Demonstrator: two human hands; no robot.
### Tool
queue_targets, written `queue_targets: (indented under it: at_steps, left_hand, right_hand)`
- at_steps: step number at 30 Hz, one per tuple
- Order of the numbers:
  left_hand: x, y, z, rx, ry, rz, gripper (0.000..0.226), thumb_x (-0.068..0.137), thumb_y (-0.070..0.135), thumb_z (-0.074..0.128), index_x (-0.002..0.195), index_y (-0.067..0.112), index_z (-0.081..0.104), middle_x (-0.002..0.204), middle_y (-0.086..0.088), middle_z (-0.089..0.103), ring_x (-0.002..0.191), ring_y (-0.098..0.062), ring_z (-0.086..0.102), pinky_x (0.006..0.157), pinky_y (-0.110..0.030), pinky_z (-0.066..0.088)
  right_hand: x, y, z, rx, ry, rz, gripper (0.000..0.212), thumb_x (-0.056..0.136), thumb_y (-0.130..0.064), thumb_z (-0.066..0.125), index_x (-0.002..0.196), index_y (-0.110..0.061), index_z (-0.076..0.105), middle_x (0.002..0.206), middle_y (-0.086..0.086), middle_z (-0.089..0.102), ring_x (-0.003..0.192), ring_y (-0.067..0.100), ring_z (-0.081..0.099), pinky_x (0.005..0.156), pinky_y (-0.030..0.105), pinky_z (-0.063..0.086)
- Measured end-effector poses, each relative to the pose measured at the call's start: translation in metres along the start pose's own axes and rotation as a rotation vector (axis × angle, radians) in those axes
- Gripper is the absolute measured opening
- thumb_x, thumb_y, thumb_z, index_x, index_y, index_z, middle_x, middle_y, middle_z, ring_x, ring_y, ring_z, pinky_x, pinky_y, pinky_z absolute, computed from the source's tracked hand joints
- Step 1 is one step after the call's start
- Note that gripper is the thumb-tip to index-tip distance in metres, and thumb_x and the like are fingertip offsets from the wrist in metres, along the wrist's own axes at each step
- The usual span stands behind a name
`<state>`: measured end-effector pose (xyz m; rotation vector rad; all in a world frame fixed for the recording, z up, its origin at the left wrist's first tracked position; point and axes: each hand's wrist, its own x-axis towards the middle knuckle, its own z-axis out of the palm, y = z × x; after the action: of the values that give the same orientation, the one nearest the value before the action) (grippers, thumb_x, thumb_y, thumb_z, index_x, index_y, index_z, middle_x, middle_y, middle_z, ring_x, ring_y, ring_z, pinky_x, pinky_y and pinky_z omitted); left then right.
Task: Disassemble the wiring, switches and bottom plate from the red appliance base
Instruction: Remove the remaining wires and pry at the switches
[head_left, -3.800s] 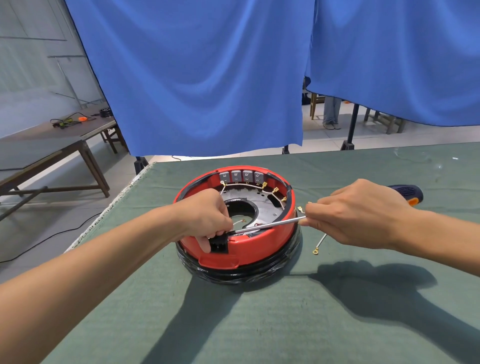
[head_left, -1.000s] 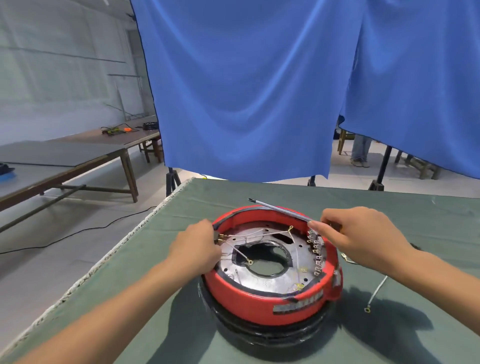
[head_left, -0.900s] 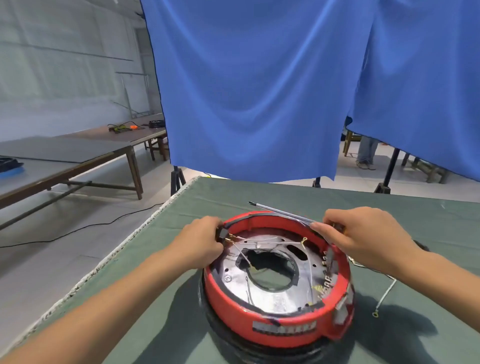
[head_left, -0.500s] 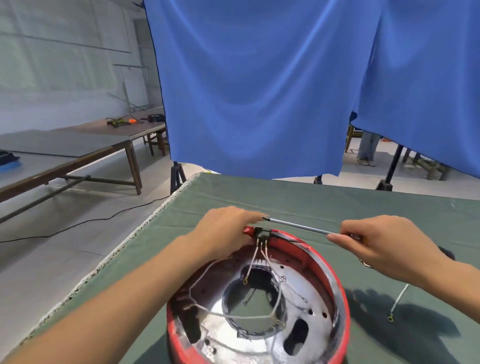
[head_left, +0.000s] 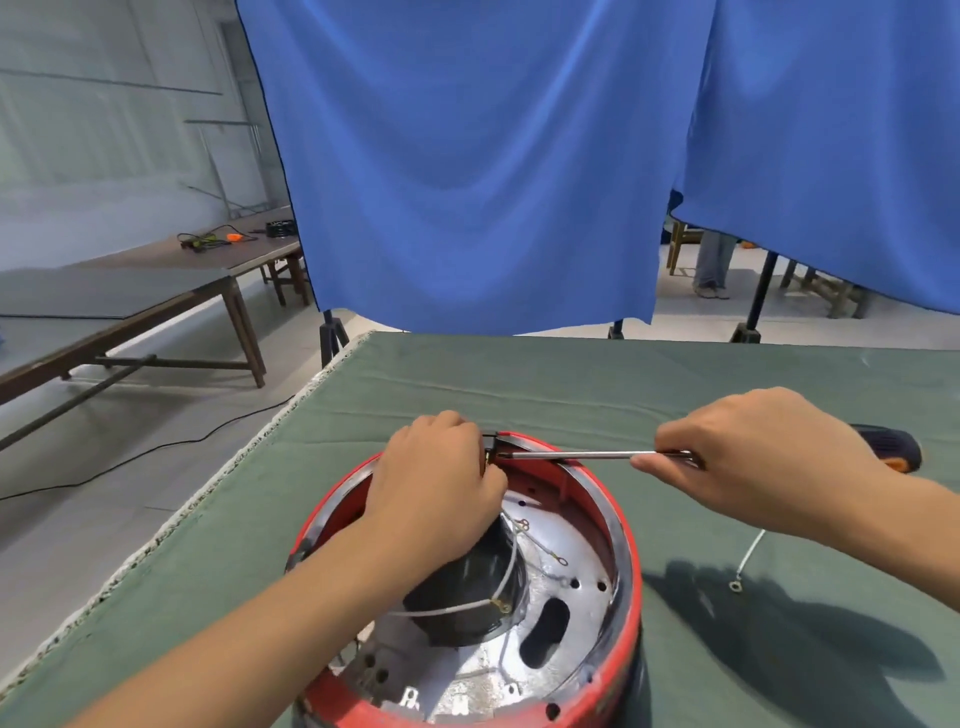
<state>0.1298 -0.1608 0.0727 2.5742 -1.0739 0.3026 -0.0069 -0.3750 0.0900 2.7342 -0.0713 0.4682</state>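
Red base (head_left: 621, 613) under left hand (head_left: 436, 483); right hand (head_left: 748, 462) beside.

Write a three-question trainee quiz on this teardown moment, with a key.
1. True or false: the right hand holds the screwdriver level, tip at the black switch on the far rim of the red base.
2. Where is the left hand?
A. flat on the green mat
B. at the base's far rim, by the switch
C. on the blue curtain
3. Fill in: a loose white wire with a ring terminal lies on the mat to the base's ____.

Key: 1 true; 2 B; 3 right
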Motion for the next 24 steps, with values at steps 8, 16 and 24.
queue_targets:
  at_steps: [8, 16, 24]
  left_hand:
    - [-0.003, 0.003, 0.012, 0.093, 0.067, -0.015, 0.022, 0.096, 0.037, 0.044, 0.087, 0.021, 0.056, 0.120, 0.005, 0.054, 0.110, -0.017, 0.049, 0.090, -0.030, 0.035]
    - [0.000, 0.004, 0.016, 0.076, 0.049, -0.079, 0.024, 0.093, 0.029, 0.043, 0.086, 0.016, 0.063, 0.120, 0.005, 0.050, 0.111, -0.018, 0.044, 0.093, -0.031, 0.031]
    - [-0.001, 0.007, 0.016, 0.154, 0.066, -0.051, 0.016, 0.095, 0.033, 0.040, 0.086, 0.020, 0.040, 0.098, 0.000, 0.049, 0.093, -0.021, 0.047, 0.082, -0.031, 0.034]
  right_hand:
    - [-0.001, -0.009, 0.005, -0.019, 0.022, -0.017, 0.063, 0.087, -0.061, 0.003, 0.075, -0.020, 0.050, 0.069, -0.003, 0.060, 0.065, 0.021, 0.058, 0.050, 0.029, 0.029]
    - [-0.003, -0.020, -0.004, -0.022, 0.004, -0.002, 0.050, 0.096, -0.056, 0.016, 0.069, -0.021, 0.038, 0.065, -0.003, 0.050, 0.060, 0.026, 0.049, 0.051, 0.030, 0.027]
    - [-0.005, -0.025, -0.001, -0.001, 0.014, 0.053, 0.052, 0.095, -0.057, 0.015, 0.068, -0.019, 0.038, 0.061, -0.003, 0.049, 0.056, 0.027, 0.048, 0.050, 0.029, 0.028]
